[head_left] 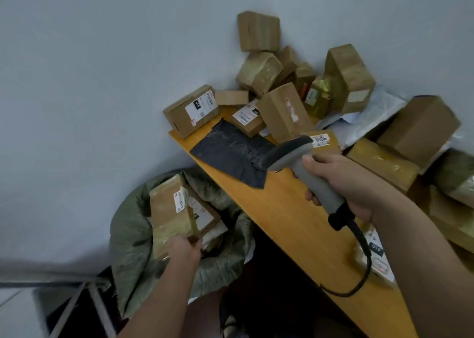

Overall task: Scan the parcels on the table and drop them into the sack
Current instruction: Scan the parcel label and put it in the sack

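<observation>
The left hand (185, 249) is gripping a taped cardboard box (170, 216) by its lower end, holding it over the open green sack (133, 243) beside the table (287, 217). The right hand (341, 184) is wrapping its fingers around the grey scanner (305, 168), which is pointing roughly toward a dark plastic bag (232, 151). More parcels (284, 86) are piling up in the corner, their labels too blurred to read.
</observation>
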Motion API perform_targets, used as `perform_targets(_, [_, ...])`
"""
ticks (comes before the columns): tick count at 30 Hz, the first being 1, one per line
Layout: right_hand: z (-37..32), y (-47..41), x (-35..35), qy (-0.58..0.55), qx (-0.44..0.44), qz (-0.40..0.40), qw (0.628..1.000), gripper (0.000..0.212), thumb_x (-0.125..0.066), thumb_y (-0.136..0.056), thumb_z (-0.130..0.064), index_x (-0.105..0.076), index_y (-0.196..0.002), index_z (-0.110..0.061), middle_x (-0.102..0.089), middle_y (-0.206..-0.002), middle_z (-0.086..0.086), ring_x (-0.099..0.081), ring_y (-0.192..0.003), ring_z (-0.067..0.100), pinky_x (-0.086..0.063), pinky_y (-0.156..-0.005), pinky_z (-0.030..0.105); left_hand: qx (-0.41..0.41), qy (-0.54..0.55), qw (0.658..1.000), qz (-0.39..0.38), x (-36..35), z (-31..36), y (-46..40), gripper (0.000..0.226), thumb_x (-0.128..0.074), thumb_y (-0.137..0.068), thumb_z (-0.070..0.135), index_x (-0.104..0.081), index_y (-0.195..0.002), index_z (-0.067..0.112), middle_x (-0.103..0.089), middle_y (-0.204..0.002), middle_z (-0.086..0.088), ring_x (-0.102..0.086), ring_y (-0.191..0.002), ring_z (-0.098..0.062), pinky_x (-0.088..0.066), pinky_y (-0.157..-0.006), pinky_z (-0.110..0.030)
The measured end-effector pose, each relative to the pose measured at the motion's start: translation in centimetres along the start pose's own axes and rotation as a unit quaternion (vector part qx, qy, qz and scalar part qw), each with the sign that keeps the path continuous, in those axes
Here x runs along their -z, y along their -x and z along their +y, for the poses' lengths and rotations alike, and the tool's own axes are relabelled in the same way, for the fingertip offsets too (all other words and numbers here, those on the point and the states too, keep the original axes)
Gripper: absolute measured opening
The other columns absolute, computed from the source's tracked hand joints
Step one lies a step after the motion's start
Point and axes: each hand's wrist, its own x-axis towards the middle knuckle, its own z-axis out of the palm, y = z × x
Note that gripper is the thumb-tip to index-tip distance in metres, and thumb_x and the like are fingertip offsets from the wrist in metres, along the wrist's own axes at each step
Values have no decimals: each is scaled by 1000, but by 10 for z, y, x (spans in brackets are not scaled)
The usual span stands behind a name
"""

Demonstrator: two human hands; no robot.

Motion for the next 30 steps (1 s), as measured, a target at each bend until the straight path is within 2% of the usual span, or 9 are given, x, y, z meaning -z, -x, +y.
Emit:
perform_targets(4, [-5,-41,-54,13,-41,-21,999,31,-45,-103,-34,-57,-119,-11,-59,-85,14,-59,-49,11,-47,-47,25,86,42,995,8,23,7,-64,37,-33,-102,7,-43,-137,6,-38,-149,-19,-38,-134,-42,-40,-107,-54])
perform_targets(7, [0,-63,-84,27,-59,-31,997,30,-44,-103,-34,-57,-118,-11,-58,-82,13,-58,-46,9,-47,-45,24,136,-47,989,-18,41,3,-113,40,-32,-103,16,-42,-141,8,-44,-145,-20,-44,-129,-46,-35,-103,-68])
perform_targets(11, [11,-82,-104,46,-79,-28,995,31,-44,-103,-34,-58,-114,-9,-59,-79,13,-58,-45,8,-47,-46,23,171,-97,980,-11,52,16,-106,32,-41,-103,22,-50,-129,5,-53,-131,-14,-61,-102,-37,-58,-54,-52])
perform_targets(13, [14,-85,-106,47,-89,-22,995,31,-44,-103,-33,-58,-114,-8,-58,-80,13,-58,-44,8,-47,-45,22,162,-119,980,-2,54,19,-108,33,-43,-103,22,-48,-132,7,-50,-132,-12,-55,-114,-31,-56,-47,-45])
perform_targets(15, [17,-86,-105,41,-94,-15,995,32,-43,-103,-33,-57,-116,-8,-58,-80,14,-57,-44,8,-47,-44,22,155,-134,979,5,53,20,-108,29,-43,-103,18,-45,-129,6,-46,-129,-10,-49,-118,-29,-56,-48,-39])
perform_targets(20, [17,-77,-86,-3,-84,15,996,34,-45,-103,-34,-58,-117,-6,-58,-78,13,-58,-44,10,-47,-47,25,148,-157,976,-11,21,23,-79,20,-41,-102,6,-45,-122,7,-47,-119,-8,-52,-114,-31,-47,-100,-48])
perform_targets(24, [21,-56,-49,-33,-63,39,997,34,-47,-102,-35,-59,-118,-8,-60,-78,14,-59,-46,11,-48,-50,26,47,-282,957,-55,-26,16,-48,24,-46,-98,11,-55,-119,4,-61,-114,-14,-60,-89,-25,-55,-71,-37])
perform_targets(27, [34,-31,-12,-55,-50,60,995,33,-47,-102,-34,-58,-119,-9,-60,-80,13,-60,-48,11,-49,-51,27,-24,-318,942,-109,-68,1,-8,22,-46,-98,11,-54,-118,5,-60,-103,-11,-61,-91,-26,-55,-87,-40])
perform_targets(30, [54,-1,34,-80,-45,88,992,33,-49,-101,-36,-57,-122,-11,-62,-90,14,-62,-53,12,-51,-55,29,-87,-384,905,-161,-107,-33,40,31,-48,-100,16,-47,-129,7,-57,-102,-7,-60,-92,-23,-55,-86,-42])
